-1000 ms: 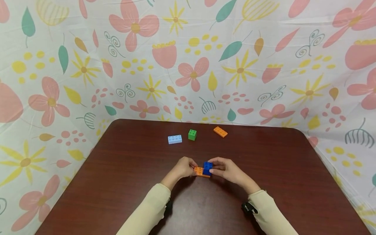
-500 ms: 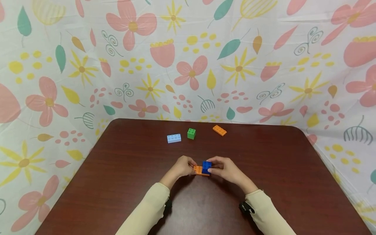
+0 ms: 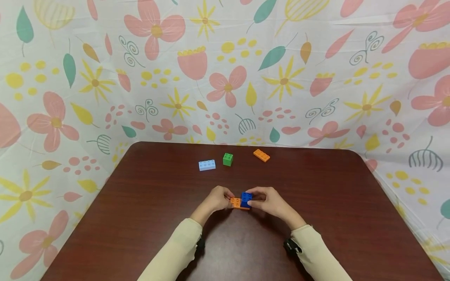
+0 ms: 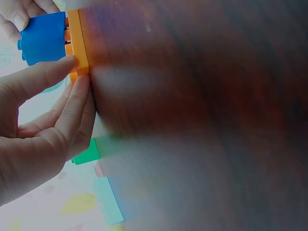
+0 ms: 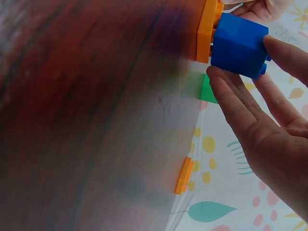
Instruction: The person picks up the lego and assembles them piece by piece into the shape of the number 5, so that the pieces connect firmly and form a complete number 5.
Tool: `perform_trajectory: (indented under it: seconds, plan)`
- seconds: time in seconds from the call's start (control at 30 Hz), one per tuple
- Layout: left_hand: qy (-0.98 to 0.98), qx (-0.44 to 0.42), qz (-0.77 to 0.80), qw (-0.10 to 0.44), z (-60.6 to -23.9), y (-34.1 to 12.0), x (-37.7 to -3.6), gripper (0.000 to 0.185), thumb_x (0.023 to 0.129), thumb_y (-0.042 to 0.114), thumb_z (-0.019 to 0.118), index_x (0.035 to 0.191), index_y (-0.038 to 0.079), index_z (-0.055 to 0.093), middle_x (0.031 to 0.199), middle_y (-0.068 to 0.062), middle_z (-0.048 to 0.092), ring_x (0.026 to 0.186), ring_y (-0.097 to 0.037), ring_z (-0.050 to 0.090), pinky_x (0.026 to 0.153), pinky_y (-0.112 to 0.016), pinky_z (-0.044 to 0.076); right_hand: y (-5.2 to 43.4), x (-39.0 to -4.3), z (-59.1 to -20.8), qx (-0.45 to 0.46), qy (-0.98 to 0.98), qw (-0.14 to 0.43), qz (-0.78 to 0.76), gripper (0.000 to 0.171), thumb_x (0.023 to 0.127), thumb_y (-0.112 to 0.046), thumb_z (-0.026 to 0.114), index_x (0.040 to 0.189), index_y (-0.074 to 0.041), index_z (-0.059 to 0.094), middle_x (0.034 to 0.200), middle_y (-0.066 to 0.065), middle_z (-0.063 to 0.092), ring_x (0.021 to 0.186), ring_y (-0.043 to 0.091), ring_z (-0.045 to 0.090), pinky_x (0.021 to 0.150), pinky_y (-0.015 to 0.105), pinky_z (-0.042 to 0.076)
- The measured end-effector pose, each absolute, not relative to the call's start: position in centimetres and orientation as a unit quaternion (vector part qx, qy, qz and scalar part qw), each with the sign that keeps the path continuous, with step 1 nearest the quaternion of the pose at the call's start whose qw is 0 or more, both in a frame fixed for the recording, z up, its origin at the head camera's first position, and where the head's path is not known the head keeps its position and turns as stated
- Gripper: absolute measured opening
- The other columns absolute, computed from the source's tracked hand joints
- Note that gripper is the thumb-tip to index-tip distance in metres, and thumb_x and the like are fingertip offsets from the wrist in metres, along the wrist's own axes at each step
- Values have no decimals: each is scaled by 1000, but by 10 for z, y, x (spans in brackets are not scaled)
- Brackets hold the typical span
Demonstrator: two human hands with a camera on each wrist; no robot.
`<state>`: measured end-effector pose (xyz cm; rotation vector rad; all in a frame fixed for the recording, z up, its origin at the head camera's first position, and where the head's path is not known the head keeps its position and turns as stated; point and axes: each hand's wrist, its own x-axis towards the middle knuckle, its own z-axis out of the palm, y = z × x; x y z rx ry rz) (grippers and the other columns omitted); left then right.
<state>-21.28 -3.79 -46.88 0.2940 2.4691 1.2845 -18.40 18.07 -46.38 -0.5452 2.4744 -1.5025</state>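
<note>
A flat orange brick (image 3: 236, 203) lies on the dark wood table (image 3: 147, 218) in front of me, with a blue brick (image 3: 246, 198) sitting on its right half. My left hand (image 3: 218, 198) pinches the orange brick's left end (image 4: 78, 43) between thumb and fingers. My right hand (image 3: 264, 201) holds the blue brick (image 5: 239, 44), fingertips (image 5: 222, 86) on its sides. The blue brick (image 4: 43, 37) touches the orange one's studded top (image 5: 207, 29).
Near the table's far edge lie a light blue brick (image 3: 207, 165), a green cube brick (image 3: 227, 159) and a second flat orange brick (image 3: 261, 155). Flowered cloth (image 3: 225, 70) hangs behind and around the table.
Both hands and the two bricks stay where they were, holding as before; only the head view has shifted slightly.
</note>
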Motion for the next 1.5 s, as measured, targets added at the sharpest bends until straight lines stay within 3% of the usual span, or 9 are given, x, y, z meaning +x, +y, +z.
perform_trajectory:
  seconds: [0.4,0.9,1.17,1.5]
  plan:
    - [867,103,457,171,-468,-38,-211,24,71,-10,76,94,-4,70,80,-7,61,65,-15,55,57,-26,50,175,-184,-462,-132,849,112,-499,34,85,-13,74,118,-7,67,109,13,66,88,22,66,74,34,56]
    - [865,101,458,176,-473,-40,-212,25,72,-9,77,95,-4,70,78,-7,61,64,-15,55,56,-26,50,168,-180,-467,-45,831,127,-539,35,84,-13,76,118,-8,68,110,12,65,88,20,66,75,35,55]
    - [863,122,450,193,-470,-41,-216,26,73,-8,77,97,-3,68,81,-7,62,66,-15,55,58,-26,51,166,-176,-463,-35,807,128,-575,34,86,-8,71,119,-1,64,111,15,66,97,24,65,82,38,55]
    - [865,152,436,198,-462,-44,-220,42,72,-3,78,111,-4,63,90,-13,63,74,-18,56,64,-28,51,169,-174,-465,-19,773,150,-617,45,89,-13,70,131,-2,56,129,19,56,117,32,56,92,41,50]
